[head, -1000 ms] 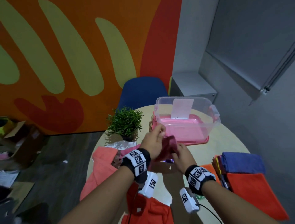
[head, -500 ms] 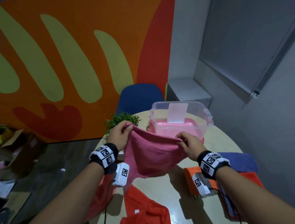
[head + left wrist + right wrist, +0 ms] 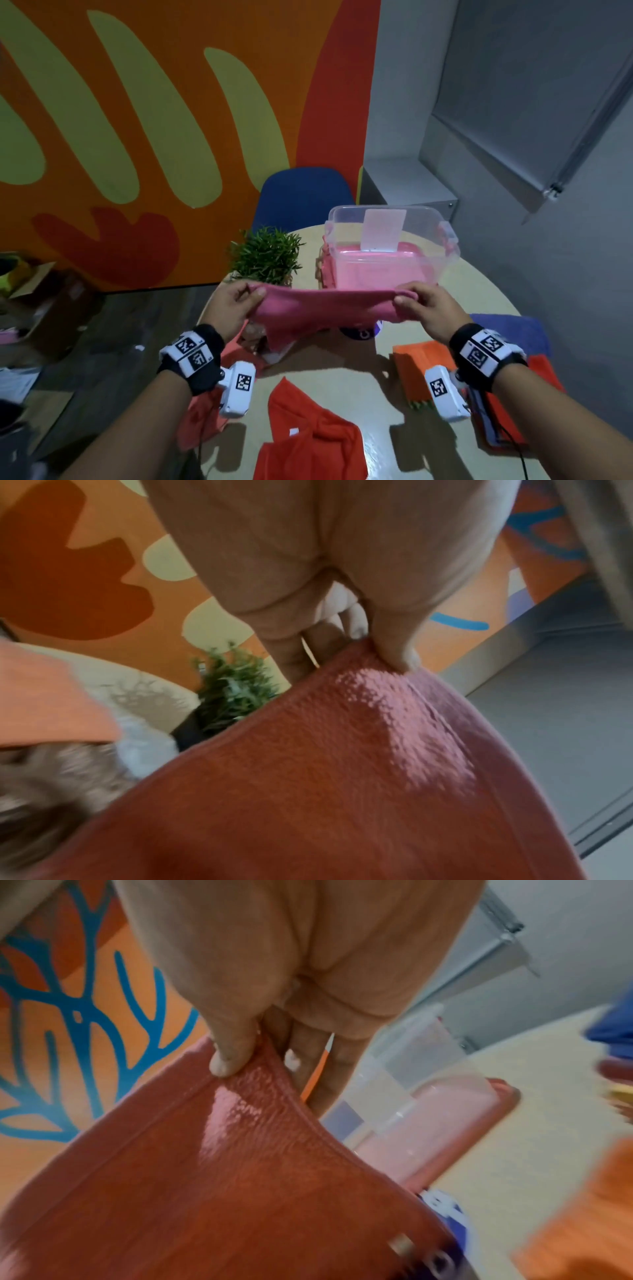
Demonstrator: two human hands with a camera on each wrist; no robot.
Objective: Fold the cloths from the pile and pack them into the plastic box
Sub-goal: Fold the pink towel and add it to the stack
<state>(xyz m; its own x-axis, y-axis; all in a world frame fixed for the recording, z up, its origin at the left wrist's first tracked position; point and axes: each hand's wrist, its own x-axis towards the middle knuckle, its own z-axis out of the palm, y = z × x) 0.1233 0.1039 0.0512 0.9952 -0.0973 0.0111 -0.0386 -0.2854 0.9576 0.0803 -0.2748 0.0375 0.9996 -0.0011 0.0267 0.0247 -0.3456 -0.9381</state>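
I hold a pink cloth (image 3: 322, 310) stretched out above the round table (image 3: 346, 383), in front of the clear plastic box (image 3: 390, 246). My left hand (image 3: 236, 305) pinches its left corner, thumb on top in the left wrist view (image 3: 397, 653). At the other end my right hand (image 3: 418, 305) pinches the right corner, and the right wrist view shows the thumb pressing the hem (image 3: 229, 1058). The cloth (image 3: 325, 777) hangs slack below the taut top edge. A pink layer lies inside the box, under a white card.
A small potted plant (image 3: 265, 255) stands left of the box. An orange-red cloth (image 3: 308, 442) lies crumpled at the near edge, a salmon one (image 3: 205, 411) at the left. Folded orange (image 3: 421, 363) and blue (image 3: 513, 330) cloths lie at the right. A blue chair (image 3: 301, 198) stands behind the table.
My hands have moved apart from a bunched grip in front of the box, spreading the pink cloth wide and pulling its top edge taut.
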